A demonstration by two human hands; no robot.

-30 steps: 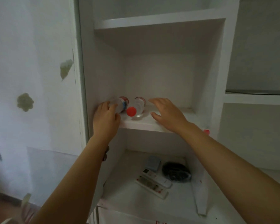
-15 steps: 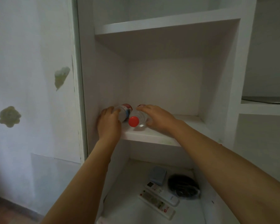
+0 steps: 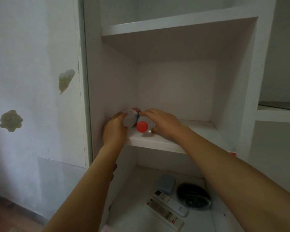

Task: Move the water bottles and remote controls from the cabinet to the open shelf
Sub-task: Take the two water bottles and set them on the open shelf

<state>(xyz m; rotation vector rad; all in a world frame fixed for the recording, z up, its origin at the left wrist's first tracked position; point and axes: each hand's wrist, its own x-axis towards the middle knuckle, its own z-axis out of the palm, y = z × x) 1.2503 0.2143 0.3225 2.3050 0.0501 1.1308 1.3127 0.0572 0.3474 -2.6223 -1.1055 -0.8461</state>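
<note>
Reaching into the white shelf unit (image 3: 248,81), I have both hands on the middle shelf (image 3: 157,142), at its left near corner. Two water bottles lie on their sides there, touching each other and tucked against the left wall, which I judge keeps them from rolling off the edge. My left hand (image 3: 115,129) is wrapped around the near end of the left bottle (image 3: 130,117), fingers curled over it. My right hand (image 3: 162,123) is laid over the body of the right bottle (image 3: 145,122), whose red cap (image 3: 142,126) points toward me; the fingers bend down across it, though whether they fully close underneath I cannot tell from this angle. Below, on the lower shelf (image 3: 136,218), well apart from my hands, two remote controls (image 3: 167,208) lie side by side near the front, with a small grey box (image 3: 167,183) just behind them and a black coiled cord (image 3: 193,196) to their right. Nothing is lifted; both bottles rest on the board.
</note>
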